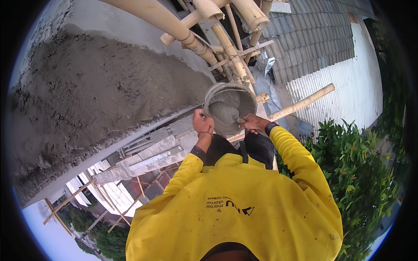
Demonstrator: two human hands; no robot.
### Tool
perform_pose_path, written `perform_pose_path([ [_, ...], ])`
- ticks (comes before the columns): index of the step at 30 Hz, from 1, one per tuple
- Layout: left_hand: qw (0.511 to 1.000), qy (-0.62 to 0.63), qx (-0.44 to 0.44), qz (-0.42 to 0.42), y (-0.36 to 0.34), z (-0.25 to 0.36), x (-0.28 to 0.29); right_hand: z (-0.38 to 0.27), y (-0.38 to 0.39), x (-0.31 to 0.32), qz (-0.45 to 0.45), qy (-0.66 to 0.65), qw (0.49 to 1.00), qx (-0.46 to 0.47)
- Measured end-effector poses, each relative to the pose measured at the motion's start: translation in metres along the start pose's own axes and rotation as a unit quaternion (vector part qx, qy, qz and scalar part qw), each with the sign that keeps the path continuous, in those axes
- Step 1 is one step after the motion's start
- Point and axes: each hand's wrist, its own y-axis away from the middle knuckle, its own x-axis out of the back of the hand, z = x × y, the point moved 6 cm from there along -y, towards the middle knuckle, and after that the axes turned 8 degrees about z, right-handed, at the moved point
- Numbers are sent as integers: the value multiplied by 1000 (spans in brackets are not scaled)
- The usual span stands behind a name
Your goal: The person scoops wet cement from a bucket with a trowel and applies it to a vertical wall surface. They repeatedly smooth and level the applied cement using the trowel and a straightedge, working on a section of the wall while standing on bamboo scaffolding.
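A grey, mortar-smeared bucket (252,99) stands in front of me, with wet grey mortar (233,96) inside. My left hand (203,123) is closed on the bucket's near left rim. At the near right rim, my right hand (254,123) grips the short handle of a trowel (241,120). The trowel's blade reaches into the bucket and seems coated in mortar, so its outline is hard to make out. A thin wire handle (209,99) lies along the bucket's left edge.
Wet mortar covers much of the wall (100,74) on my left. Bamboo scaffold poles (152,17) cross ahead, and one pole (302,102) juts out to the right. Planks (152,154) lie below left. Tiled roofing (309,43) and a leafy tree (348,174) are lower down.
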Motion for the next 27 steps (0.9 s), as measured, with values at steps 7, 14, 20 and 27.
perform_pose_path([
  [7, 975, 125, 174, -62, -4, -118, -46, -3, 36, -29, 70, -79, 992, 74],
  [14, 961, 16, 267, -66, 0, -171, -24, -61, 103, -20, 99, -409, 907, 27],
  [20, 942, 33, 321, -95, 11, -171, 46, -96, 146, 34, 445, -359, 776, 267],
  [27, 938, 13, 343, -52, 33, -195, 113, -205, 35, -5, 719, -159, 671, 90],
])
